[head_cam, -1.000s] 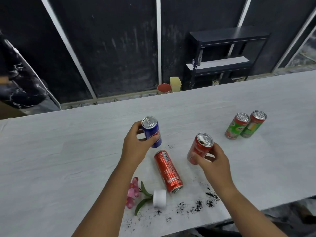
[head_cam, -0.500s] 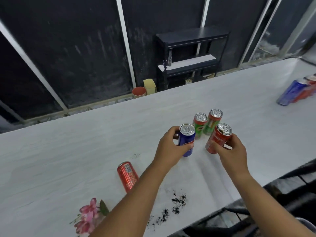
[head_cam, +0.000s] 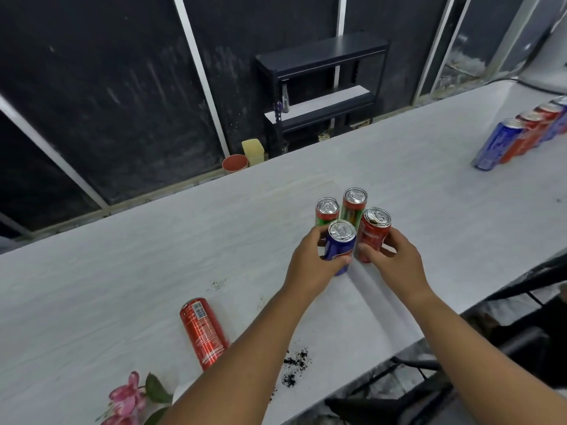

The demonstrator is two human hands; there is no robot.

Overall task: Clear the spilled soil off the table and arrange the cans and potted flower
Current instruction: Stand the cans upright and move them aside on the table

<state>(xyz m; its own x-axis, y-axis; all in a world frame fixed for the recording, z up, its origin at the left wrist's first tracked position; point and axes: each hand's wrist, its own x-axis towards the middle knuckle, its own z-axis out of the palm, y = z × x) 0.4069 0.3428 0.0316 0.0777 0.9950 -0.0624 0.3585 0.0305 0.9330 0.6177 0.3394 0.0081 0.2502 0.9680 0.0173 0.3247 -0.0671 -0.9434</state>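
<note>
The left hand (head_cam: pixel 310 265) has its fingers wrapped around the upright blue can (head_cam: pixel 339 245); the right hand (head_cam: pixel 395 262) clamps the red can (head_cam: pixel 372 233) beside it. Two green cans (head_cam: pixel 326 211) stand just behind, partly hidden. At 7 o'clock a red can lying flat (head_cam: pixel 204 331) rests on the surface (head_cam: pixel 122 265). The flower (head_cam: pixel 127 400) is cut off at the bottom edge, its pot unseen. Soil (head_cam: pixel 296 361) lies at 6 o'clock.

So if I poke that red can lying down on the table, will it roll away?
Probably, yes. The red can lies on its round side on the smooth table, so a sideways poke would likely roll it. A push on its end would more likely slide it. Whether it is full or empty cannot be told, so its weight is a guess.
</note>
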